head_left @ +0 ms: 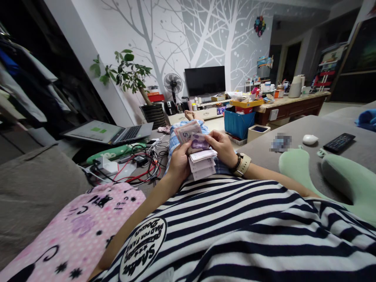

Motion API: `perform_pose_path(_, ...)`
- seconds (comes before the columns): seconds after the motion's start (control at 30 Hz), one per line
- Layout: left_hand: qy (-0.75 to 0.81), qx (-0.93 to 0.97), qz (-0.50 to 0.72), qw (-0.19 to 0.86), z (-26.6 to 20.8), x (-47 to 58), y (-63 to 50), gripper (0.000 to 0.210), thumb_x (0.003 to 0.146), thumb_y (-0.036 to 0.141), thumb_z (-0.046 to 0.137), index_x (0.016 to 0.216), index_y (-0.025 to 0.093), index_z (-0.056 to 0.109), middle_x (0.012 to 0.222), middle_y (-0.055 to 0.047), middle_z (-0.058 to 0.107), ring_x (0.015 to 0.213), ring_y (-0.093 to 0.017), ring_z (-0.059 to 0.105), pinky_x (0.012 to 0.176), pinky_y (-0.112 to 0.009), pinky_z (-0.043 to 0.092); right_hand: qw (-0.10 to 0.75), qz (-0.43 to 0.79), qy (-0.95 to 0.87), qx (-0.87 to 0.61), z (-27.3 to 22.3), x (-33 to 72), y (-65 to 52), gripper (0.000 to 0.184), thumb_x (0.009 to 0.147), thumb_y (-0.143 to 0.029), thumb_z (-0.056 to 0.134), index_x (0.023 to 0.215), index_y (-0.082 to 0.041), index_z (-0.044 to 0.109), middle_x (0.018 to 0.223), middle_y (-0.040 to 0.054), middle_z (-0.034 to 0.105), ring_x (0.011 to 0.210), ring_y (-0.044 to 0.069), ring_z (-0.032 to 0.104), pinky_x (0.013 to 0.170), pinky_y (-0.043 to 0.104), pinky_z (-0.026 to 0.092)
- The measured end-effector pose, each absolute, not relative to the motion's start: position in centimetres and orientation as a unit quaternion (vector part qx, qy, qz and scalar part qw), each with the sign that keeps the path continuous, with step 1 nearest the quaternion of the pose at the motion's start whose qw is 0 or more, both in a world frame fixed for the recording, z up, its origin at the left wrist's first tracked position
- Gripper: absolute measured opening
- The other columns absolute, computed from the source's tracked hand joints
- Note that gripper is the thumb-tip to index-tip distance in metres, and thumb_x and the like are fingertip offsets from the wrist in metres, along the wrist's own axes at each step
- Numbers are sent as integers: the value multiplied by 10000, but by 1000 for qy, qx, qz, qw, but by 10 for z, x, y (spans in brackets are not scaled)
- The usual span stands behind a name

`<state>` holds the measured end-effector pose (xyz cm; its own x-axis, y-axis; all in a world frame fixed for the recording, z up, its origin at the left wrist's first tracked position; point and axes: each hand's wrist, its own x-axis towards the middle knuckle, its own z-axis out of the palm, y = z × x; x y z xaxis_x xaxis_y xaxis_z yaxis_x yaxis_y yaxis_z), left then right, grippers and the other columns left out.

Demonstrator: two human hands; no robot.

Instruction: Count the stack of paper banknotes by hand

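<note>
apparently this is leafing: from afar, i see left hand (180,159) holding banknotes (198,145), right hand (223,150) pinching their edge, next likely needing gentle separation.

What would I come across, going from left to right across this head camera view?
Open laptop → banknotes → pale wristwatch → white mouse → black remote control.

Dark upper corners, stretched edges
</note>
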<state>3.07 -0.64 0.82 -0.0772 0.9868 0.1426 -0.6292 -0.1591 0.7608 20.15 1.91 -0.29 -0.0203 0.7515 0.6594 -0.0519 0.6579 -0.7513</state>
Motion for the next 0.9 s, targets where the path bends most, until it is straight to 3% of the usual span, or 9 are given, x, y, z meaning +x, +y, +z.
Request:
perform_pose_path(0.17,271,320,686,595,11,33,-2,90,1025,188,824,1068,154,895,1099,-157,991,1273,-411,982,1136,-531,817,650,308,-645,-259,2,201,12,784,932,-1026,868,786,-295,624,692,-43,502,753,196,489,726,375,412)
perform_pose_path(0.33,248,332,677,608,7,27,3,98,966,199,914,1049,152,896,1116,-157,991,1316,-412,970,1188,-494,787,653,301,-653,-237,4,200,8,804,953,-1047,851,793,-293,621,684,-50,508,723,185,477,738,380,426)
perform_pose_path(0.6,260,355,676,591,6,26,3,67,978,226,876,1016,174,894,1047,-123,982,1267,-381,976,1131,-460,799,650,308,-649,-247,7,199,5,814,943,-1069,842,812,-297,619,697,-41,517,741,193,486,726,377,436)
perform_pose_path(0.9,270,369,666,590,7,26,0,215,917,311,966,1071,193,874,1127,-131,993,1250,-421,978,1090,-499,814,645,323,-649,-244,7,198,2,837,910,-1097,849,812,-301,608,677,-48,497,689,179,436,687,369,419)
